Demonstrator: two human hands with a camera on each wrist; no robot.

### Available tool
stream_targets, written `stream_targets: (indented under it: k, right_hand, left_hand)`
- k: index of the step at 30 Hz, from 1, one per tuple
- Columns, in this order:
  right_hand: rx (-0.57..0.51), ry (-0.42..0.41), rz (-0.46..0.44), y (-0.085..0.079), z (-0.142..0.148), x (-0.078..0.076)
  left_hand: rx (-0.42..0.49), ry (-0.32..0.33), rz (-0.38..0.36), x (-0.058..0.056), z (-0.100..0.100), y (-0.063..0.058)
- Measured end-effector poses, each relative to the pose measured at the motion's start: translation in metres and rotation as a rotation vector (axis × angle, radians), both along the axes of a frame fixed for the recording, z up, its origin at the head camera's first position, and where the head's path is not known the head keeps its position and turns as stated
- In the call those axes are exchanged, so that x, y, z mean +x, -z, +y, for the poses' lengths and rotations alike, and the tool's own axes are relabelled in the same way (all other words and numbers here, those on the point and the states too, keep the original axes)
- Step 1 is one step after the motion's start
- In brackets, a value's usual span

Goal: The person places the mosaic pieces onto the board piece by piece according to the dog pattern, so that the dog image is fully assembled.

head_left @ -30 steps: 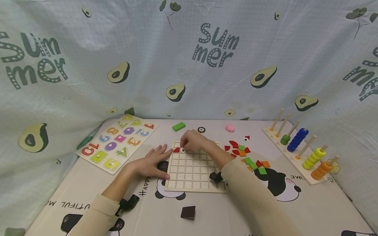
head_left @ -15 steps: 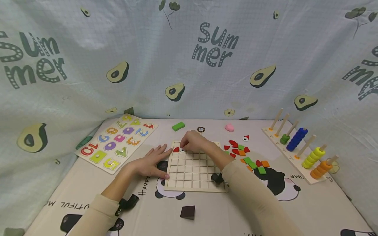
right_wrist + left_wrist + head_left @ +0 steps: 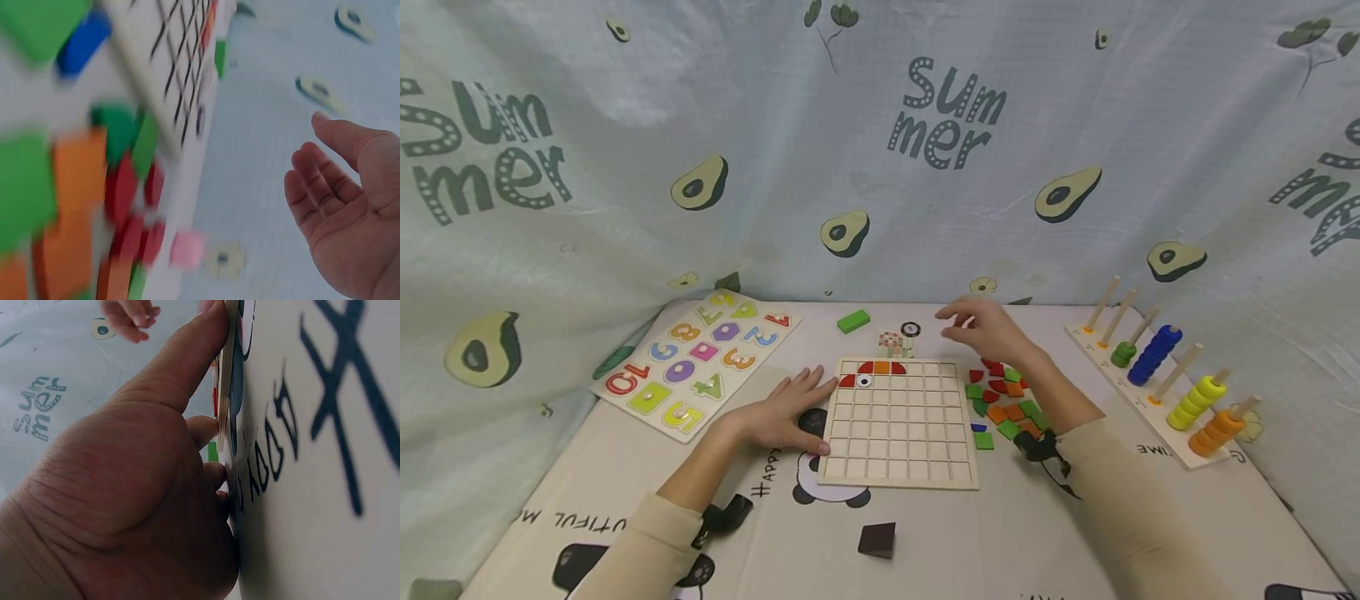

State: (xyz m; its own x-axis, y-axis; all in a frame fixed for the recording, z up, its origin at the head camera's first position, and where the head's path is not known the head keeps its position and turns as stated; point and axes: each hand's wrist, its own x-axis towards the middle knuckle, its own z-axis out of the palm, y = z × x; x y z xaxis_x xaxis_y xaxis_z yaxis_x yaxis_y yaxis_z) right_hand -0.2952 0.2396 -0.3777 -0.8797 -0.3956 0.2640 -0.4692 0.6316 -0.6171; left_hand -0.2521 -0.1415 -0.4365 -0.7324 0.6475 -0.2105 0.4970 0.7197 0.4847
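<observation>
A wooden grid board (image 3: 898, 425) lies on the table. Its upper left cells hold a white tile with an eye (image 3: 864, 381), an orange square tile (image 3: 882, 367) and red quarter-round tiles (image 3: 847, 381). My left hand (image 3: 786, 417) rests flat at the board's left edge, thumb and a fingertip touching it; the left wrist view shows the thumb against the rim. My right hand (image 3: 988, 329) is in the air beyond the loose tiles, fingers loosely bent, nothing between them in the right wrist view. A small patterned card (image 3: 895, 343) lies behind the board.
Loose green, orange and red tiles (image 3: 1011, 408) lie right of the board. A number puzzle (image 3: 700, 367) is at left, a peg stand with colored rings (image 3: 1150, 375) at right. Behind are a green block (image 3: 853, 322) and a round token (image 3: 911, 329); a dark block (image 3: 877, 541) lies in front.
My right hand has let go of the eye tile, which sits in its cell, and has moved right, off the board. The left hand has stayed still.
</observation>
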Motion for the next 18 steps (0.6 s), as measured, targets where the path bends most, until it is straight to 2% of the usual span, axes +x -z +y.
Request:
stream_targets:
  k: [3,6,8,12,18]
  right_hand:
    - [0.051,0.130,-0.019,0.003,0.041,-0.001]
    - [0.155,0.245,-0.096,0.012,0.079,-0.005]
    - [0.228,0.287,-0.161,0.021,0.099,-0.008]
    - [0.277,0.278,-0.263,0.035,0.123,-0.009]
    - [0.260,0.234,-0.235,0.044,0.129,-0.009]
  left_hand:
    - [0.000,-0.003,-0.001,0.000,-0.001,0.002]
    - [0.001,-0.002,0.002,0.000,-0.002,0.002]
    - [0.001,-0.003,-0.001,0.000,-0.002,0.001]
    - [0.006,0.001,-0.005,0.001,-0.002,0.000]
    - [0.013,0.004,-0.002,0.002,-0.001,0.000]
